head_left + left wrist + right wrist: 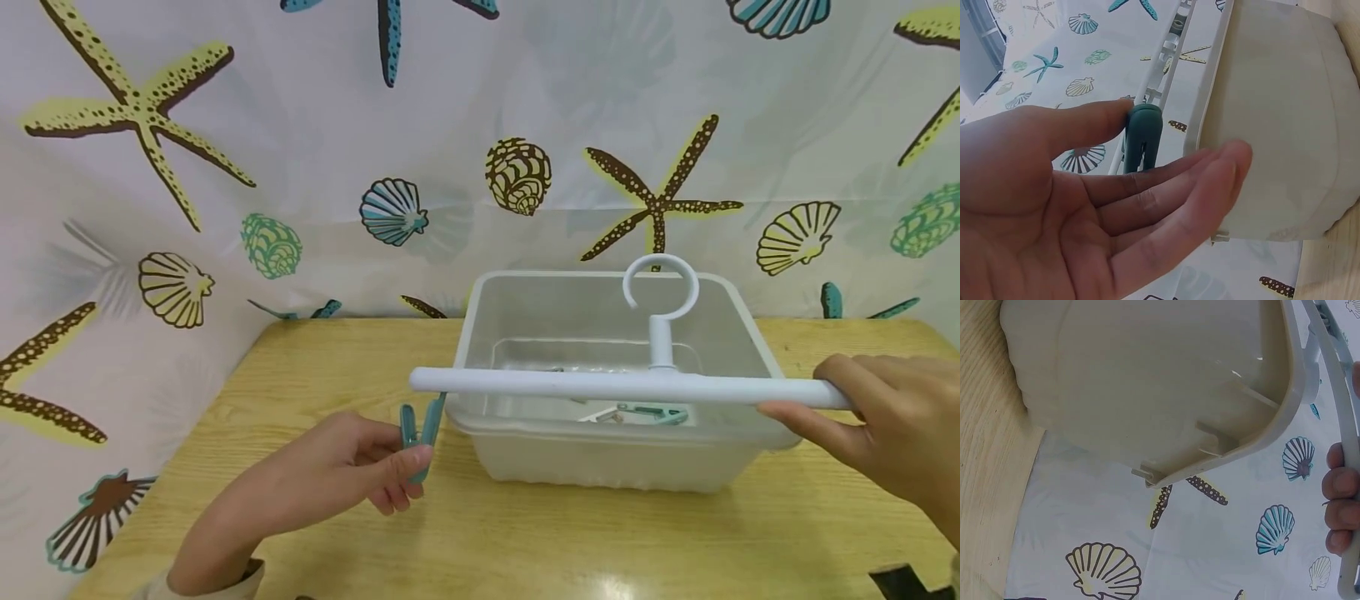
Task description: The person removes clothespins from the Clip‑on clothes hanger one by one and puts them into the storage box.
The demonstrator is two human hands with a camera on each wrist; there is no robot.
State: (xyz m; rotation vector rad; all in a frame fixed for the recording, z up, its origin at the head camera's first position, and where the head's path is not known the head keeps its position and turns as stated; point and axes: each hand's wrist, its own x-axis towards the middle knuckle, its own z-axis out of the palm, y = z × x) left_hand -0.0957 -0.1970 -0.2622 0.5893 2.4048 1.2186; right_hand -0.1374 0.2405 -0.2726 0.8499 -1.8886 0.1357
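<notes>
A white hanger (pixel 540 383) with a round hook is held level over the front of a pale plastic bin. My right hand (pixel 892 425) grips its right end, thumb underneath and fingers over the top. Just below the left end, my left hand (pixel 367 467) pinches a teal clothespin (pixel 431 423). In the left wrist view the thumb lies against the clothespin (pixel 1143 134), beside the hanger's underside; whether it is clipped on, I cannot tell. Curled fingers (pixel 1341 512) show round the hanger (pixel 1349 425) in the right wrist view.
The translucent bin (pixel 600 454) stands on a wooden table (pixel 360 358), with several white and teal clothespins (pixel 652 411) inside. Behind the table hangs a cloth (pixel 450 108) printed with shells and starfish. A dark object (pixel 903 581) shows at the lower right.
</notes>
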